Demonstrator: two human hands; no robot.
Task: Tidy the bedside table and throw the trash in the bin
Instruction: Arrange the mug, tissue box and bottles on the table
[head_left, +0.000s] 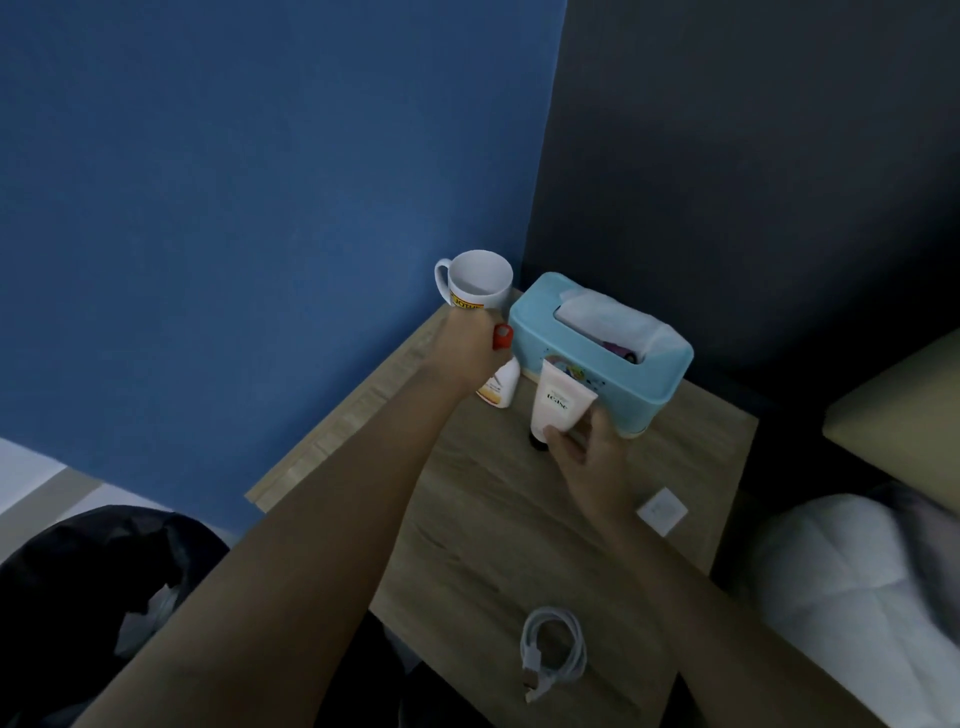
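On the wooden bedside table (519, 519), the left hand (467, 348) clasps a red-capped white bottle (500, 384) while the right hand (587, 447) pinches a cap-down pale cream tube (558, 402) against the blue plastic tissue box (602, 353); either may topple once released.

I see a light wood-grain table (519, 519), a blue wall (234, 182) and a teal tissue box (623, 379). White mug (480, 283) with yellow band, white cable (553, 649), red-capped white bottle (501, 384), pale pink tube (561, 402).

tissue box (618, 364) blocks back, table (483, 519) middle free
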